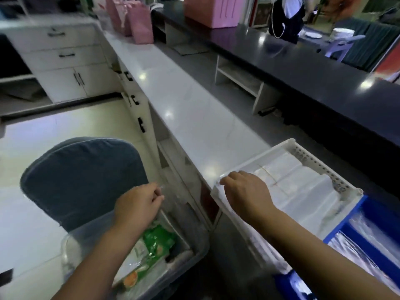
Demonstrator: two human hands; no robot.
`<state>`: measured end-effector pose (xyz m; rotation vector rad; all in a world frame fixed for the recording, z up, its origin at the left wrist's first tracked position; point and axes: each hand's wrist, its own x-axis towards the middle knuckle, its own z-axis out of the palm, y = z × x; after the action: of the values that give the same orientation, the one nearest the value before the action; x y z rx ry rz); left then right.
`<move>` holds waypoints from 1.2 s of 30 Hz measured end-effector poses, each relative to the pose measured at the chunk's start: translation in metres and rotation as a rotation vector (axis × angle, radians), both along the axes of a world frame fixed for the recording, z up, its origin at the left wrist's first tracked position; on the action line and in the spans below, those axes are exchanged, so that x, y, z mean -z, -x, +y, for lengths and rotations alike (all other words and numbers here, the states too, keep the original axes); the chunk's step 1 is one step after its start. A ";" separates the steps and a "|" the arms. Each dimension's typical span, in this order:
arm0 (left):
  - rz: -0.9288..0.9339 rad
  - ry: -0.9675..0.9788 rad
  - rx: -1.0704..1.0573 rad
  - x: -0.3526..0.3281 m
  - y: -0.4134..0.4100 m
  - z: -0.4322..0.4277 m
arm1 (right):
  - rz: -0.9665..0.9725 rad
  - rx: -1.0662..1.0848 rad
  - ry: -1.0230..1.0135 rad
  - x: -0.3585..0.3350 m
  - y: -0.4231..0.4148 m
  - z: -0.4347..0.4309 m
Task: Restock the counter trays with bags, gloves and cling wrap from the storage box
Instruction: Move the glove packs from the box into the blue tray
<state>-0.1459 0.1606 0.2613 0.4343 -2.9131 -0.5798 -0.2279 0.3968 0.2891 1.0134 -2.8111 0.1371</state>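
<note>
A clear plastic storage box (200, 251) sits low at the bottom left, with a green packet (159, 240) and other wrapped packs inside. My left hand (138, 205) hovers over the box, fingers pinched on a thin clear plastic bag (172, 194) that is blurred and hard to make out. On the white counter's near end rests a white perforated tray (315, 164) holding flat white bags (303, 187). My right hand (245, 191) is curled over that tray's near left corner. A blue tray (355, 215) with clear plastic rolls or sheets lies to the right.
A blue-covered chair (82, 176) stands left of the box. The white counter (184, 100) runs away from me, with pink paper bags (134, 20) at its far end. A raised black counter (303, 68) runs along the right, and a person (287, 16) stands beyond it.
</note>
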 end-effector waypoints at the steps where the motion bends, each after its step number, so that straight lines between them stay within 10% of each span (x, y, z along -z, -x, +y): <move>1: -0.016 -0.011 -0.028 0.005 -0.008 -0.019 | -0.007 -0.018 -0.013 0.000 -0.005 -0.018; 17: -0.264 -0.179 -0.216 0.120 -0.119 -0.224 | -0.319 -0.120 -0.261 0.125 -0.090 -0.210; 26: -0.468 0.088 -0.052 0.197 -0.136 -0.229 | -0.670 -0.124 -0.453 0.260 -0.097 -0.241; 36: -0.448 0.151 0.046 0.282 -0.128 -0.225 | -1.016 0.664 0.013 0.402 -0.078 -0.275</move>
<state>-0.0178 -0.0647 -0.0206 0.5387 -3.3683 -0.2928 -0.1498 0.1217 -0.1126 -0.1559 -3.8201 0.7604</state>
